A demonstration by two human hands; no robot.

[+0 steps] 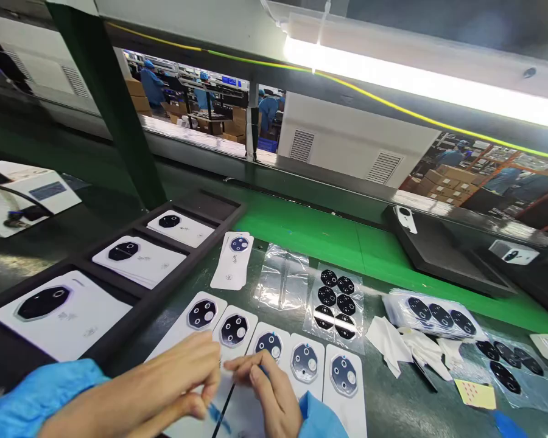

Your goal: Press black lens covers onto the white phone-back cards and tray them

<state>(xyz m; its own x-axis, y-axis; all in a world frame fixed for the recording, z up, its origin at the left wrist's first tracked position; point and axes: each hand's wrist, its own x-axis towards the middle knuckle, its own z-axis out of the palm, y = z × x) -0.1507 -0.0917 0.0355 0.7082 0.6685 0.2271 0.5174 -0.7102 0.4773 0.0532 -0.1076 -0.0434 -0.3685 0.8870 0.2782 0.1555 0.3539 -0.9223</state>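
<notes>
My left hand is closed, thumb and fingers pinched, over the left white panels. A small blurred blue film strip hangs at its fingertips and seems held by them. My right hand hovers over or rests on the middle panels, fingers loosely bent and apart, pointing left; nothing shows in them. Side by side lie several white phone-back panels, among them a left panel and a right-end panel. Each has a dark octagonal camera plate, such as this one. My hands hide the lower parts of some panels.
A black tray at left holds stacked panels; another small stack lies beside it. Clear bags, a sheet of dark plates, bagged plates, white cloths and a yellow note lie rightward. Co-workers stand far behind.
</notes>
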